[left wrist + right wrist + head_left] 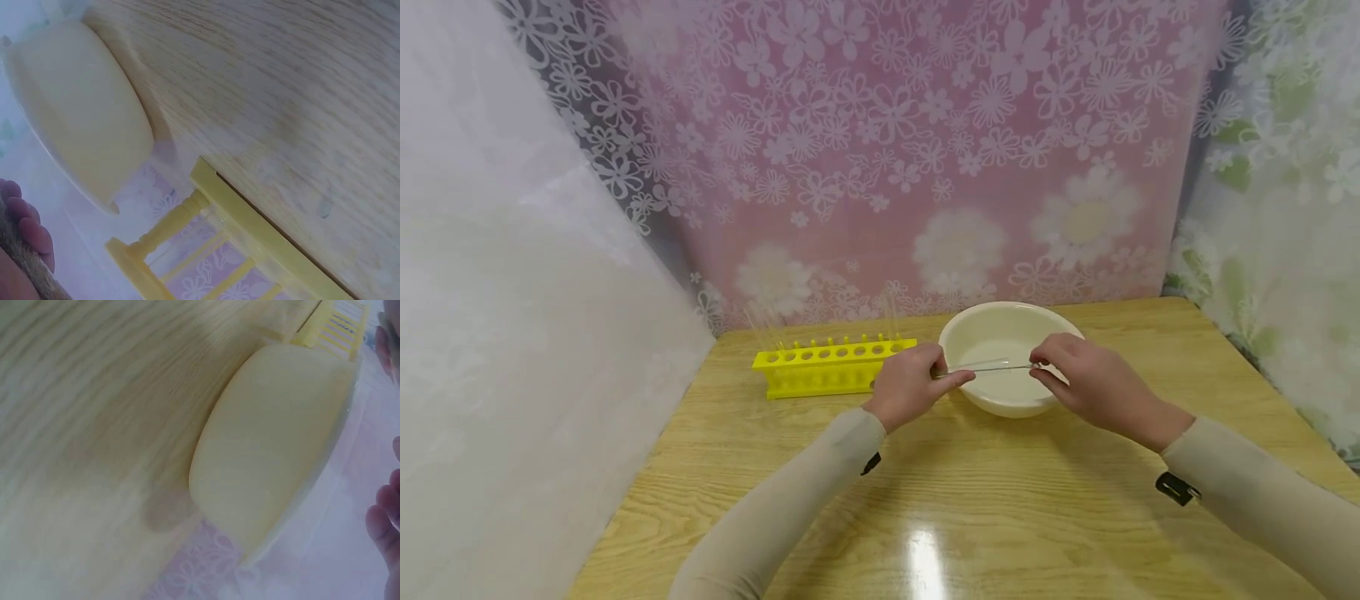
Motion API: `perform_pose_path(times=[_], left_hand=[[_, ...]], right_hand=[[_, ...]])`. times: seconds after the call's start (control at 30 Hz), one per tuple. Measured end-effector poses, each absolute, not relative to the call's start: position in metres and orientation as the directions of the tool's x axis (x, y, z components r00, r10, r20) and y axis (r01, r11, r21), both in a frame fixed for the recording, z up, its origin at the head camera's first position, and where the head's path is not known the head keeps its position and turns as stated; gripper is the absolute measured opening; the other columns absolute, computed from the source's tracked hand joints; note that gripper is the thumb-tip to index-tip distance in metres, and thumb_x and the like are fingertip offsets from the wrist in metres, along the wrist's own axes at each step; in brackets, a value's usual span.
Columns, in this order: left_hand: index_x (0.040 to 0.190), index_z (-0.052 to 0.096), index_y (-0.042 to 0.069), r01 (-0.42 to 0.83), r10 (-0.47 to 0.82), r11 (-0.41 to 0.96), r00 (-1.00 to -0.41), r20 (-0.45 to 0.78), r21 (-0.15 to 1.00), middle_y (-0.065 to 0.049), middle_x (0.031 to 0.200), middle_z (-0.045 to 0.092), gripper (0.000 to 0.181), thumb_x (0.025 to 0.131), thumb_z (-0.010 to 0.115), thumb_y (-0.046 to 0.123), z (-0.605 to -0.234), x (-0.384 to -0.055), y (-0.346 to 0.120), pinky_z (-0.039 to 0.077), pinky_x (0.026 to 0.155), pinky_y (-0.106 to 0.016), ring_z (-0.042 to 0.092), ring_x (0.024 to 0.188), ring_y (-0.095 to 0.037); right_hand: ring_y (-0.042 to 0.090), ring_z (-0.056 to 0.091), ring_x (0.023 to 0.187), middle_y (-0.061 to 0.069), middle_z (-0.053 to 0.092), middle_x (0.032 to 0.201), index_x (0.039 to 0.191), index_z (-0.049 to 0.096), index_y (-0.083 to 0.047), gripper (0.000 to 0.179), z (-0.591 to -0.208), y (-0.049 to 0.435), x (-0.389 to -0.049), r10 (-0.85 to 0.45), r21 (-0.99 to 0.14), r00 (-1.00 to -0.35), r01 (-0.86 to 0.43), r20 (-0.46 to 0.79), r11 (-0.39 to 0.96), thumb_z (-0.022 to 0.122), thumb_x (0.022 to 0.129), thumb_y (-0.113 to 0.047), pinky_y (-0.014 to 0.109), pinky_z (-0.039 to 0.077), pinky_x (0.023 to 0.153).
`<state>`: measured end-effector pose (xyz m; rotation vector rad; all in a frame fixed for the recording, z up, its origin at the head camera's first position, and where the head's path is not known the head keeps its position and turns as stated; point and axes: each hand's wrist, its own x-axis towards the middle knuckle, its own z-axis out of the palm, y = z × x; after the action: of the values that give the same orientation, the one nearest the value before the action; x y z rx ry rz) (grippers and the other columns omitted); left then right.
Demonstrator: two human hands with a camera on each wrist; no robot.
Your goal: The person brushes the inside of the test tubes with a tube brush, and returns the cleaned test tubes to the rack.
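Over the cream basin (pixel 1011 407), my left hand (pixel 910 385) holds a clear glass test tube (pixel 996 364) that lies nearly level and points right. Out of its right end runs the thin wire stem of a test tube brush (pixel 1021 367). My right hand (pixel 1093 382) pinches that stem between thumb and fingers. In the left wrist view a brown bristly strip (pixel 30 257) shows along the left hand's fingers (pixel 34 234). The right wrist view catches only the right hand's fingertips (pixel 381 519) at its edge.
A yellow test tube rack (pixel 820 392) stands left of the basin, with clear tubes upright near both its ends. Wooden tabletop (pixel 1000 500) spreads in front of them. Floral curtains (pixel 880 167) hang behind and at the right, and a white sheet (pixel 535 292) hangs at the left.
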<state>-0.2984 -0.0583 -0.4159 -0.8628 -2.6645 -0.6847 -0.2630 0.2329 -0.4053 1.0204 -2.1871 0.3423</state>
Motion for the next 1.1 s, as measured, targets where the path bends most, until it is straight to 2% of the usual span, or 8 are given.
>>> perform_pose_path(times=[0.07, 0.13, 0.2, 0.3, 0.5, 0.67, 0.8, 1.1], left_hand=[[0.078, 0.052, 0.022, 0.605, 0.482, 0.714, -0.79, 0.38, 0.353, 0.009, 0.068, 0.051, 0.047, 0.09, 0.058, 0.068, -0.415, -0.298, -0.057, 0.035, 0.047, -0.021, 0.045, 0.052, -0.006], [0.077, 0.052, 0.022, 0.604, 0.477, 0.711, -0.79, 0.385, 0.359, 0.009, 0.068, 0.051, 0.048, 0.09, 0.059, 0.068, -0.415, -0.298, -0.056, 0.036, 0.048, -0.021, 0.045, 0.053, -0.006], [0.077, 0.052, 0.023, 0.601, 0.474, 0.71, -0.793, 0.383, 0.366, 0.009, 0.068, 0.051, 0.048, 0.09, 0.059, 0.068, -0.416, -0.296, -0.055, 0.036, 0.047, -0.02, 0.045, 0.052, -0.006], [0.077, 0.053, 0.023, 0.595, 0.475, 0.71, -0.8, 0.367, 0.377, 0.009, 0.067, 0.051, 0.048, 0.089, 0.06, 0.068, -0.418, -0.292, -0.056, 0.035, 0.047, -0.021, 0.045, 0.052, -0.006], [0.078, 0.053, 0.024, 0.624, 0.494, 0.697, -0.775, 0.394, 0.354, 0.011, 0.069, 0.051, 0.047, 0.089, 0.059, 0.069, -0.417, -0.293, -0.054, 0.035, 0.048, -0.02, 0.044, 0.053, -0.005], [0.078, 0.053, 0.024, 0.638, 0.5, 0.674, -0.765, 0.406, 0.372, 0.011, 0.068, 0.051, 0.045, 0.09, 0.059, 0.067, -0.416, -0.297, -0.052, 0.036, 0.048, -0.019, 0.045, 0.053, -0.005], [0.077, 0.054, 0.023, 0.631, 0.489, 0.649, -0.774, 0.403, 0.424, 0.01, 0.069, 0.053, 0.045, 0.09, 0.061, 0.065, -0.414, -0.299, -0.052, 0.037, 0.05, -0.02, 0.046, 0.054, -0.006], [0.076, 0.056, 0.024, 0.581, 0.486, 0.64, -0.813, 0.32, 0.503, 0.009, 0.069, 0.056, 0.046, 0.088, 0.061, 0.068, -0.413, -0.296, -0.053, 0.04, 0.05, -0.023, 0.048, 0.055, -0.009]], right_hand=[[0.009, 0.053, 0.062, 0.0, 0.06, 0.082, 0.09, 0.063, -0.009, 0.045, -0.405, 0.232, -0.265, -0.596, 0.11, -0.395, -0.765, 0.699, 0.635, 0.038, 0.109, -0.041, 0.026, 0.044, 0.05], [0.01, 0.052, 0.06, 0.001, 0.059, 0.081, 0.088, 0.062, -0.007, 0.045, -0.404, 0.233, -0.266, -0.629, 0.176, -0.346, -0.767, 0.696, 0.617, 0.036, 0.111, -0.036, 0.026, 0.044, 0.049], [0.013, 0.055, 0.062, 0.003, 0.059, 0.081, 0.089, 0.063, -0.005, 0.043, -0.404, 0.234, -0.266, -0.658, 0.232, -0.308, -0.765, 0.687, 0.601, 0.037, 0.111, -0.031, 0.028, 0.047, 0.049], [0.013, 0.059, 0.067, 0.003, 0.062, 0.084, 0.091, 0.065, -0.006, 0.044, -0.407, 0.236, -0.265, -0.676, 0.258, -0.29, -0.767, 0.677, 0.587, 0.037, 0.111, -0.033, 0.03, 0.051, 0.052], [0.007, 0.05, 0.065, -0.002, 0.058, 0.081, 0.087, 0.063, -0.009, 0.043, -0.411, 0.242, -0.266, -0.66, 0.234, -0.262, -0.792, 0.705, 0.564, 0.039, 0.11, -0.036, 0.024, 0.043, 0.051], [0.011, 0.052, 0.067, -0.001, 0.058, 0.081, 0.087, 0.064, -0.008, 0.036, -0.408, 0.242, -0.269, -0.662, 0.292, -0.181, -0.791, 0.727, 0.537, 0.046, 0.109, -0.03, 0.026, 0.046, 0.053], [0.012, 0.053, 0.067, 0.001, 0.06, 0.082, 0.088, 0.066, -0.007, 0.035, -0.403, 0.241, -0.271, -0.636, 0.271, -0.19, -0.787, 0.748, 0.554, 0.049, 0.107, -0.031, 0.028, 0.047, 0.053], [0.009, 0.056, 0.066, 0.0, 0.062, 0.087, 0.091, 0.067, -0.008, 0.038, -0.404, 0.241, -0.265, -0.627, 0.235, -0.225, -0.792, 0.746, 0.564, 0.045, 0.109, -0.035, 0.025, 0.045, 0.051]])
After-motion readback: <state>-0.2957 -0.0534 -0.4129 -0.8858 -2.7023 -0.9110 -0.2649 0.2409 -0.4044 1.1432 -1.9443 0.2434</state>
